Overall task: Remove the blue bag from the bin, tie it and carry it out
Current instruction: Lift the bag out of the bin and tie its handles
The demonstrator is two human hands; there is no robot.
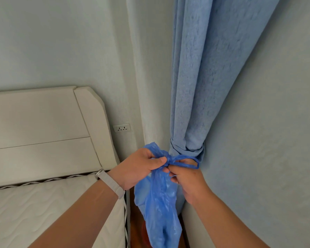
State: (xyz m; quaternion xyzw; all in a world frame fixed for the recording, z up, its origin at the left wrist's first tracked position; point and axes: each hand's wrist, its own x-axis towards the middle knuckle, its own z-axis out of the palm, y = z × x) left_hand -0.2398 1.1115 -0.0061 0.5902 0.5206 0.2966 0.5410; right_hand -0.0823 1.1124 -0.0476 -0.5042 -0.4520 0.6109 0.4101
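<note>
The blue bag (159, 208), thin crinkled plastic, hangs in the air in the narrow gap between the bed and the wall. Its two handles cross in a knot at the top, one sticking up to the left and one looped to the right. My left hand (140, 167) pinches the bag at the knot from the left. My right hand (186, 178) grips the looped handle from the right, just below the knot. Something reddish (145, 231) shows on the floor behind the bag's lower end; I cannot tell whether it is the bin.
A bed with a white mattress (34, 212) and pale headboard (39, 126) fills the left. A blue curtain (200, 77), tied back, hangs in the corner right behind my hands. A wall socket (122, 128) sits beside the headboard. The wall closes in on the right.
</note>
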